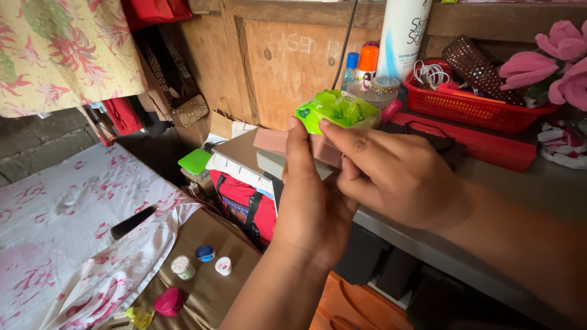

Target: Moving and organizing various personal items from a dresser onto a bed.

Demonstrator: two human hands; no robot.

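My left hand (309,205) and my right hand (394,174) are raised together in the middle of the view. Both hold a flat dusty-pink box (276,140), which juts out to the left past my left thumb. On top of the box rests a bright green crinkly packet (336,110), pinched at its near edge by my left thumb and my right forefinger. The hands hide the near part of the box.
A grey shelf (538,183) carries a red basket (474,110) of oddments, a tall white bottle (402,36), small bottles and pink fabric flowers (559,67). Below left lie a floral sheet (67,220), a black handle (131,222), small caps (205,253) and a red bag (244,205).
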